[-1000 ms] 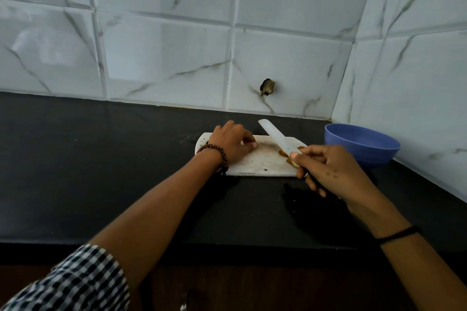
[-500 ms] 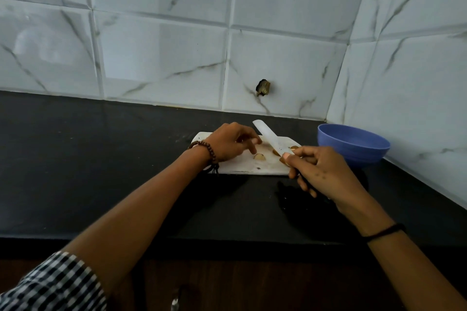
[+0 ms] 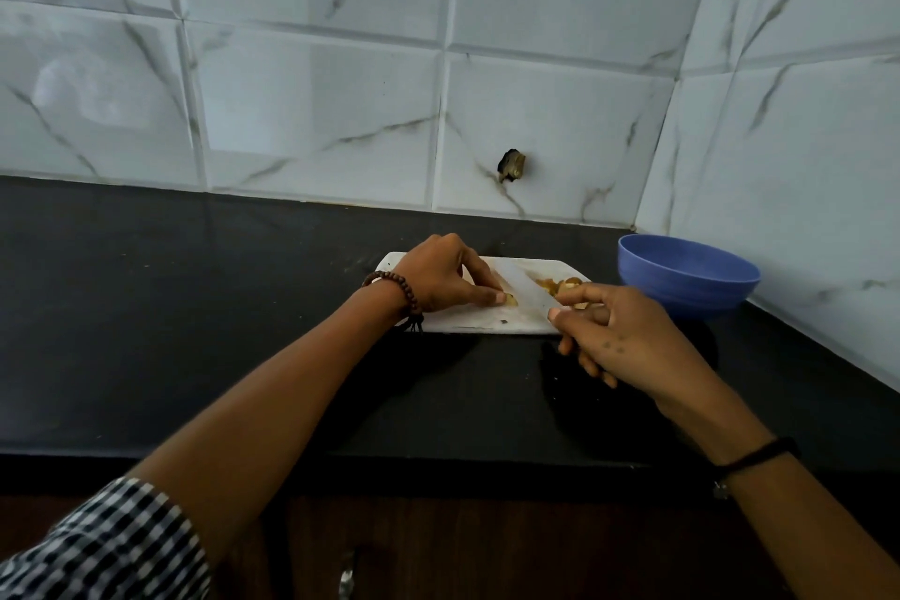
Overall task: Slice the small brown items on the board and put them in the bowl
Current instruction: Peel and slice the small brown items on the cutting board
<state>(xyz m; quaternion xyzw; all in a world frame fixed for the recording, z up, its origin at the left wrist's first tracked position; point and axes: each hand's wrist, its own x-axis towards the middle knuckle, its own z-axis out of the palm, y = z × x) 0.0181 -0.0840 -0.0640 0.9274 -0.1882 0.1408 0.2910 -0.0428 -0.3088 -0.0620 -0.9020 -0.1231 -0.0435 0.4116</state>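
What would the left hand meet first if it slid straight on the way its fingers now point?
Probably the white knife: the left hand points right along the board, and the blade lies right beside the small brown piece it pins down. Whether they already touch is unclear.

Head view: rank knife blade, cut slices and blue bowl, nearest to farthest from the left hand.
1. Knife blade, right beside the left hand, which holds a brown piece.
2. Cut slices, beyond the blade on the cutting board's right end.
3. Blue bowl, off the board, far right.
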